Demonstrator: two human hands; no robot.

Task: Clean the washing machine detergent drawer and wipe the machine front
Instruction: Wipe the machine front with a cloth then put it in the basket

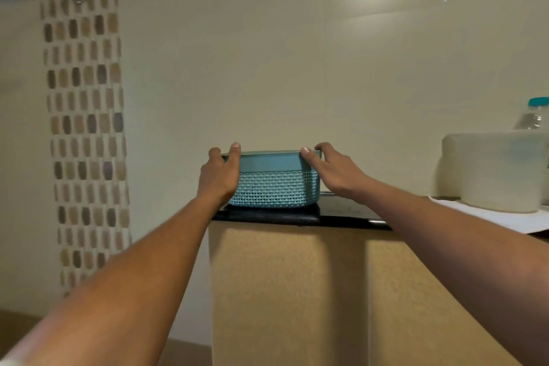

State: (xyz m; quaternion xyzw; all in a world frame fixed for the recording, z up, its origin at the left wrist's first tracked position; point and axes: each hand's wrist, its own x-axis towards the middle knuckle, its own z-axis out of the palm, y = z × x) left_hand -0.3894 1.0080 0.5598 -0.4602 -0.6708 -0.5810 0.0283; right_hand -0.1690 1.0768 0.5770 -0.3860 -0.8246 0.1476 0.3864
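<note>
head: basket (276,184) at worktop's (350,217) left end, long axis sideways; left hand (219,177), right hand (337,172) fingers curled round opposite ends.

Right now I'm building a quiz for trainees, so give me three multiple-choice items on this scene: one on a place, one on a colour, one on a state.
1. Where is the teal basket?
A) at the left end of the dark counter
B) on the floor
C) hung on a wall hook

2. What colour is the bottle cap?
A) red
B) teal
C) black

3. What are the left hand and right hand doing?
A) both grip the basket's rim
B) only one touches it
C) both hang idle

Answers:
1 A, it sits at the counter's left end.
2 B, the cap matches the basket.
3 A, fingers curl over the rim on either side.
</note>
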